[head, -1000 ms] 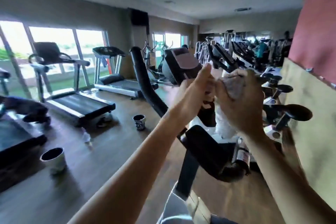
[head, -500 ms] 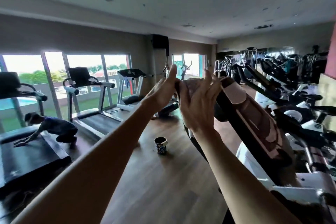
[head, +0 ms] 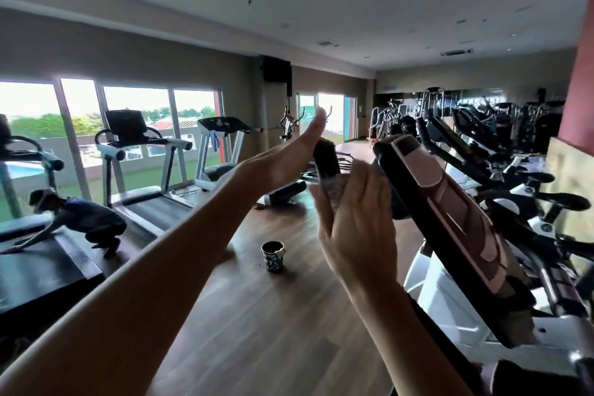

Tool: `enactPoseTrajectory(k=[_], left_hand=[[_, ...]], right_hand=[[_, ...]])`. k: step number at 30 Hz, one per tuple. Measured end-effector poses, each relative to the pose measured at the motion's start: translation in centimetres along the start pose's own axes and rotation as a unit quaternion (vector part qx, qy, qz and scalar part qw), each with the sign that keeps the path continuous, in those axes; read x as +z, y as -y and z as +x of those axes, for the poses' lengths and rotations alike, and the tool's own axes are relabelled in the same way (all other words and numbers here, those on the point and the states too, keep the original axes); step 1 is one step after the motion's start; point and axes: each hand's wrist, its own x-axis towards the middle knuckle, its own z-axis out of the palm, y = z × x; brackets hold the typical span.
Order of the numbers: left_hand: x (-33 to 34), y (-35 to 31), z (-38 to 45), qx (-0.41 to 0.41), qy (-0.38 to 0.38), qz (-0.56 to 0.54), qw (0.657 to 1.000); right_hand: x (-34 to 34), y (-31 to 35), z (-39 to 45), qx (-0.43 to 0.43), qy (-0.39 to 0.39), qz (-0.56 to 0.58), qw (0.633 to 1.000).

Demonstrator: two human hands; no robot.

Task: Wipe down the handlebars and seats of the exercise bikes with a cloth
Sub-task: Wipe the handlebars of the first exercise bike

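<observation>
Two raised hands, left hand (head: 289,154) flat against handlebar (head: 326,159), right hand (head: 353,202) seemingly pressing cloth (head: 334,188), fingers straight.

Wood plank floor (head: 257,331). Daylit windows (head: 138,112) on left wall, treadmills (head: 144,170) before them. Patterned cup (head: 273,256) on floor. Red wall (head: 578,74) at right.
</observation>
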Motion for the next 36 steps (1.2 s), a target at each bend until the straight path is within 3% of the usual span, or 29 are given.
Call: enactPoseTrajectory(k=[5, 8, 12, 19, 26, 32, 36], left_hand=[[-0.9, -0.7, -1.2, 0.006, -0.093, -0.088, 0.992], [-0.7, -0.7, -1.5, 0.023, -0.082, -0.100, 0.991], [-0.6, -0.5, -1.9, 0.013, -0.087, -0.110, 0.990], [-0.5, -1.2, -1.8, 0.001, -0.095, -0.175, 0.980], [-0.6, -0.7, -1.8, 0.013, -0.088, -0.179, 0.980], [-0.6, -0.9, -2.0, 0.002, -0.043, -0.231, 0.972], [-0.6, -0.7, -2.1, 0.003, -0.064, -0.225, 0.972]], right_hand=[[1.0, 2.1, 3.5, -0.017, -0.006, 0.034, 0.999], [0.5, 0.3, 0.0, -0.025, -0.021, 0.056, 0.998], [-0.6, -1.2, -4.2, -0.068, -0.008, -0.021, 0.997], [1.8, 1.5, 3.1, -0.031, -0.037, -0.016, 0.999], [0.2, -0.8, -4.0, -0.070, 0.009, -0.076, 0.995], [2.3, 2.3, 2.1, -0.050, -0.058, -0.133, 0.988], [1.6, 2.2, 1.5, -0.023, -0.044, -0.072, 0.996]])
